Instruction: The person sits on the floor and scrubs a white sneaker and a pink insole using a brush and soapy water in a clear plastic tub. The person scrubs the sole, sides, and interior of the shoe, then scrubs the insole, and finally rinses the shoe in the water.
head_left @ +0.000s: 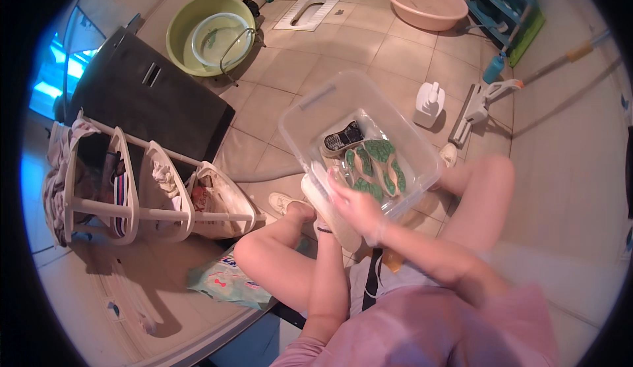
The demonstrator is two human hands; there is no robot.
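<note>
A pale shoe [330, 212] is held tilted at the near left corner of a clear plastic tub [300, 133]. My left hand [322, 222], mostly hidden behind the shoe, supports it from the left, with a dark band at the wrist. Against the shoe's right side my right hand [359, 207] is closed, its fingers curled toward the toe end. Whether it grips a small pale tool or only the shoe cannot be made out. Inside the tub lie a dark-soled shoe [344, 137] and a pair of green-soled shoes [381, 162], soles up.
A white plastic rack [155, 212] with cloths stands at left beside a black appliance [148, 93]. A green basin [177, 34], squat toilet [307, 12] and pink basin [428, 11] lie beyond. A white jug [430, 105] and mop [484, 100] are at right.
</note>
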